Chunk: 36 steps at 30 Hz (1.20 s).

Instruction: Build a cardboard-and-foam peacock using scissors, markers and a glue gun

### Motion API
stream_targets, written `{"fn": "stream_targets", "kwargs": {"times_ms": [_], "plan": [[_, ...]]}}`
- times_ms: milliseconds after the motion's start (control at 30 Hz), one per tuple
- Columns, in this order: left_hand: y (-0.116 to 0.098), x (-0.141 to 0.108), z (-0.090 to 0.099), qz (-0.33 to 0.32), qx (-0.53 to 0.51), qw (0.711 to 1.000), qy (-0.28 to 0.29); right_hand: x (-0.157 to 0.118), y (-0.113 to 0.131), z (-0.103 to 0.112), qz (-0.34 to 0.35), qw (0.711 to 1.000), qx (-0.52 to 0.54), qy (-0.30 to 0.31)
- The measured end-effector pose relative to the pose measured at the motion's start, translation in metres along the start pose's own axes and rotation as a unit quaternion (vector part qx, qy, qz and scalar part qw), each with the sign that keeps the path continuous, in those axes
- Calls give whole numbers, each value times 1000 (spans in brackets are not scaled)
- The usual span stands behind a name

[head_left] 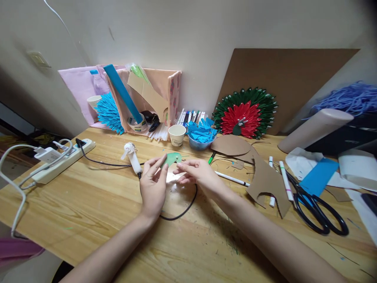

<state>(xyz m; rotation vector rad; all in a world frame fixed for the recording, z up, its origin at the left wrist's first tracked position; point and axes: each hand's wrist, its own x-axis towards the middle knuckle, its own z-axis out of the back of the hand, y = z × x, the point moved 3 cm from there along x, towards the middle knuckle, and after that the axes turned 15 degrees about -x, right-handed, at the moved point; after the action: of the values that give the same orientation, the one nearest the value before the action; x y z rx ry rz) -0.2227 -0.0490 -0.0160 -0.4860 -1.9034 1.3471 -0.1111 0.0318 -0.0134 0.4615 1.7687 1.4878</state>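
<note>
My left hand (153, 186) pinches a small green piece (170, 158) between thumb and fingers, above the middle of the wooden table. Small pale beads or dots show near the right end of the piece. My right hand (193, 171) is just to the right, its thumb and forefinger closed together beside a tiny dark item at that end; what they hold is too small to name. A white glue gun (132, 157) stands left of my hands, with a black cable looping below them.
A power strip (64, 161) lies at the left. Behind my hands are a paper cup (177, 135) and a bowl of blue strips (201, 143). Black scissors (316, 208), markers and cut cardboard (266, 181) lie at the right. A red and green fan-shaped craft (244, 114) leans at the back.
</note>
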Motion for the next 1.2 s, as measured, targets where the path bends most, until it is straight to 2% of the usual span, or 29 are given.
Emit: {"fn": "stream_targets", "kwargs": {"times_ms": [133, 267, 400, 500, 633, 700, 800, 900, 1000, 1100, 1200], "plan": [[5, 2, -2, 87, -53, 995, 13, 0, 3, 5, 17, 999, 17, -47], [11, 4, -7, 194, -90, 971, 104, -2, 16, 16, 57, 995, -65, -43], [12, 1, -10, 212, -59, 958, 185, -6, 26, 27, 94, 977, -190, -22], [8, -3, -10, 156, -11, 966, 205, -13, 33, 37, 128, 953, -275, -26], [-10, -7, -10, -26, 63, 969, 237, -35, 51, 49, 219, 900, -374, -36], [-18, -9, -9, -105, 80, 958, 256, -49, 61, 52, 277, 858, -430, -50], [-23, -10, -6, -177, 98, 940, 273, -67, 70, 50, 375, 780, -496, -67], [-23, -10, -4, -217, 120, 927, 280, -77, 73, 44, 444, 713, -537, -77], [-23, -10, -3, -228, 130, 923, 281, -79, 72, 39, 463, 666, -580, -76], [-24, -11, -4, -237, 138, 919, 282, -81, 71, 35, 474, 639, -602, -71], [-25, -12, -4, -244, 136, 919, 280, -81, 72, 34, 481, 633, -603, -70]]}}
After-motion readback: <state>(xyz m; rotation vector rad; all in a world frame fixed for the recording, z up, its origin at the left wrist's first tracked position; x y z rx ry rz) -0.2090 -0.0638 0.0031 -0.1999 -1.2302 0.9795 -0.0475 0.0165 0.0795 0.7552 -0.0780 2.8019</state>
